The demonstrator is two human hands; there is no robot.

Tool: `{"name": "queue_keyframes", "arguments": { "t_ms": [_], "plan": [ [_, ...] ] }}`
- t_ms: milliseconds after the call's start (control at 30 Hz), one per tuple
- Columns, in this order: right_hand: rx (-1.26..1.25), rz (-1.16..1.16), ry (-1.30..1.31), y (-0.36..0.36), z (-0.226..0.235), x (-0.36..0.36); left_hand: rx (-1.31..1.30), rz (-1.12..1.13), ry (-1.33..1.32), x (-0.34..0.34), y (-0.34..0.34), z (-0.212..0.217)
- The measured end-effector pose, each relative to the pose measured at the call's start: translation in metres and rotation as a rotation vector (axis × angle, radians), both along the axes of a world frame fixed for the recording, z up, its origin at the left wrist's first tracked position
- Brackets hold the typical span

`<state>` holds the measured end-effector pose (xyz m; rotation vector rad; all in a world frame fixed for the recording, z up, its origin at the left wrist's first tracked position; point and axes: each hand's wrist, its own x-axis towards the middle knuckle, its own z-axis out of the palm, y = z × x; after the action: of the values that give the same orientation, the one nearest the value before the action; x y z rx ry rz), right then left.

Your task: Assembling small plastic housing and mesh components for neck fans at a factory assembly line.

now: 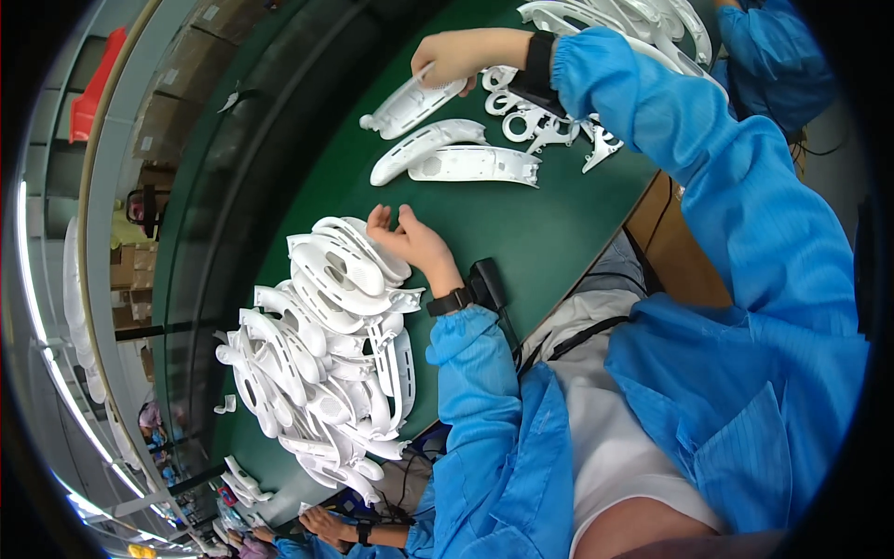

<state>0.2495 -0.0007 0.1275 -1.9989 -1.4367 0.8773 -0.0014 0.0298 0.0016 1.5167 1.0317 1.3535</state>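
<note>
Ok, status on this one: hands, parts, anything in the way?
Right hand gripping a curved white plastic shell. Left hand open, palm up, beside the white parts pile. Two more shells between; nothing obstructing.

Right hand: grips one curved white shell at its upper end, above the green table.
Left hand: open, palm up — fingertips touching the pile of white shells.
Loose shells: two, flat on the table, just below the held shell.
Small parts: white rings and brackets under the right wrist.
Sleeves: blue — black band on each wrist.
</note>
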Motion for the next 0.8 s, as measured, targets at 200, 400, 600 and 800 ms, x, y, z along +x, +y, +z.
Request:
{"name": "queue_keyframes", "arguments": {
  "t_ms": [200, 400, 600, 800],
  "plan": [
    [0.228, -0.157, 0.450, -0.096, -0.023, -0.027, 0.224, -0.149, 0.080, -0.009, -0.033, 0.060],
    [0.181, 0.229, 0.373, -0.137, -0.033, -0.032, 0.814, -0.599, 0.753, 0.000, -0.079, 0.120],
    [0.380, 0.248, 0.187, -0.133, -0.047, -0.038, 0.115, -0.701, 0.807, -0.008, -0.092, 0.089],
    [0.130, 0.083, -0.441, -0.093, -0.084, 0.001, 0.049, -0.838, 0.893, -0.037, -0.059, 0.075]
  ]
}}
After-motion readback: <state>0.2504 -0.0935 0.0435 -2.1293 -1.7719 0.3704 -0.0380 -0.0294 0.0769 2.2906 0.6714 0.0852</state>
